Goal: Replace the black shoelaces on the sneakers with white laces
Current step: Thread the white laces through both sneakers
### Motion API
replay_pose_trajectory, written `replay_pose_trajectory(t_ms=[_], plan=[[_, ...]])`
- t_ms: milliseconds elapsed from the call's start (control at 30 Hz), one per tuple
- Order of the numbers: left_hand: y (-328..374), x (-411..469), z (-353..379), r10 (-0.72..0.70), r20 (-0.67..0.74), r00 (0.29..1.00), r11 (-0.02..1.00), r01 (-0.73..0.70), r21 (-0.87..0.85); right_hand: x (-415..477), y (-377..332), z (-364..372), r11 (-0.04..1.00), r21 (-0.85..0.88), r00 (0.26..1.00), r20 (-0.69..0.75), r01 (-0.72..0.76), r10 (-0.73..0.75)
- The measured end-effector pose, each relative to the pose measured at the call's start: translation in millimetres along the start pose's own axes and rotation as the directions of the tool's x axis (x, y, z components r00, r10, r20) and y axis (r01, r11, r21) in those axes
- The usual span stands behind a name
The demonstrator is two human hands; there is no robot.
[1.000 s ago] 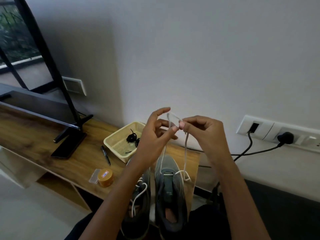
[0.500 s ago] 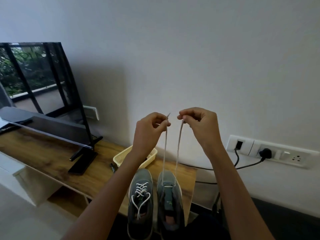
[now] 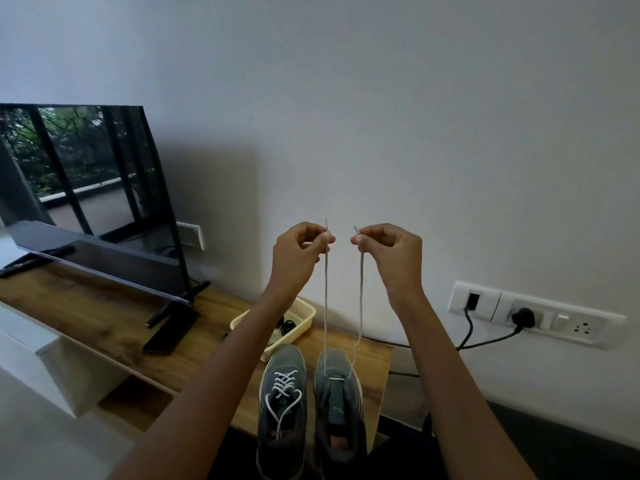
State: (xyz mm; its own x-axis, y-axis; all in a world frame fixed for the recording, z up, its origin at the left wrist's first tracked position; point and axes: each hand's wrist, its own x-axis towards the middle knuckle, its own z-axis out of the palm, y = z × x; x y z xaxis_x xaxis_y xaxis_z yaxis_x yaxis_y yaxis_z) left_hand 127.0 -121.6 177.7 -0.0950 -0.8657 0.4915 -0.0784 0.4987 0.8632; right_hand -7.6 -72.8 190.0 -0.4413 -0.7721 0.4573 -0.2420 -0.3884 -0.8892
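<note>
Two grey sneakers stand side by side on the wooden table's near right corner. The left sneaker [image 3: 282, 403] is fully laced in white. The right sneaker [image 3: 339, 407] has a white lace [image 3: 326, 306] threaded only through its lowest eyelets, both strands running straight up. My left hand [image 3: 299, 247] pinches the left strand near its tip, raised well above the shoe. My right hand [image 3: 388, 247] pinches the right strand at the same height. Black laces [image 3: 287, 325] lie in the yellow basket [image 3: 304, 311] behind the shoes.
A flat-screen TV [image 3: 86, 188] on its stand fills the left of the wooden table [image 3: 104, 320]. A wall socket strip [image 3: 533, 317] with two black plugs and cables sits at the right. A white wall is close behind.
Both hands have risen, drawn a little apart and pulled the two lace ends up taut and even; earlier they were close together fingering a loop. The view has tilted upward.
</note>
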Motion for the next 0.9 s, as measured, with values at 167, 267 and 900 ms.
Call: replay_pose_trajectory(t_ms=[167,267,900], plan=[[3,3,-3,-0.037,-0.014,0.999,0.999,0.037,-0.029,5,-8,2,1.000,0.028,1.000,-0.012,-0.008,0.008],[5,5,-4,-0.056,-0.019,0.998,0.997,0.055,-0.058,6,-11,1,0.998,0.065,1.000,-0.004,0.000,0.000],[-192,-62,8,-0.333,0.023,0.943,0.853,0.291,0.433,-25,184,1,0.875,-0.120,0.876,0.056,-0.469,0.478]])
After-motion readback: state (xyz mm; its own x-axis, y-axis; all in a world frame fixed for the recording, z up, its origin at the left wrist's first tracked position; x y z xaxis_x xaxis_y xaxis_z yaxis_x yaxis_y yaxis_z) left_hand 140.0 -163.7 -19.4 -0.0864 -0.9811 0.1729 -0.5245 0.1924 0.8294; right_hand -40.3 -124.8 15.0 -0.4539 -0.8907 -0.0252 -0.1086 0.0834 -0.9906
